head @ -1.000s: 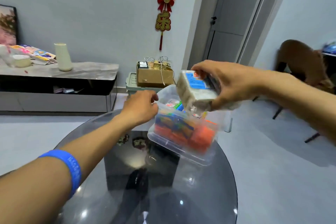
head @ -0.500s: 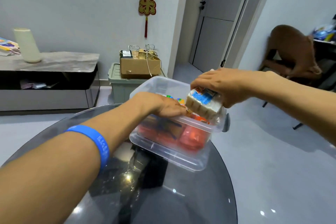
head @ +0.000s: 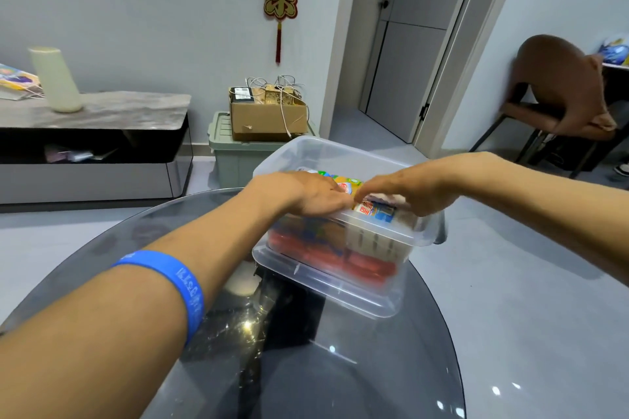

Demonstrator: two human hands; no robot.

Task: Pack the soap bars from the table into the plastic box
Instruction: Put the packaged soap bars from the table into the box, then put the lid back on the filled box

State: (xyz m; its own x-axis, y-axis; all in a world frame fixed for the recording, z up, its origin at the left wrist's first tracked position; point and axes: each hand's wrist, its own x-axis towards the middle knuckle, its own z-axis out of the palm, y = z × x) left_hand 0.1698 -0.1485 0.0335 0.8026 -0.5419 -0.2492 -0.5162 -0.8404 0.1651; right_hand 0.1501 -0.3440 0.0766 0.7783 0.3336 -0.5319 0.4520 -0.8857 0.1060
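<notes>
Blue silicone wristband [head: 170, 286] on the left forearm is leading the eye up to the left hand [head: 306, 192], which is lying flat over the near rim of the clear rectangular plastic box [head: 326, 286], fingers stretched out and pressing down on the packed layer rather than gripping anything. Red-wrapped bars are showing through the front wall at the bottom, with brighter wrappers above. Moving right, the pale wrapped soap bar with the blue and red label [head: 376, 213] is sitting inside the box against the near wall, standing on the red layer. Further right, the right hand [head: 412, 190] is curling over that bar, fingertips bent down onto its top; whether they are pinching it or only pushing, I cannot tell. This looks like the seating step, and no loose bars are showing on the round dark glass table [head: 340, 378]. Next, I reckon, both hands are needing to lift clear without dragging the bar up.
</notes>
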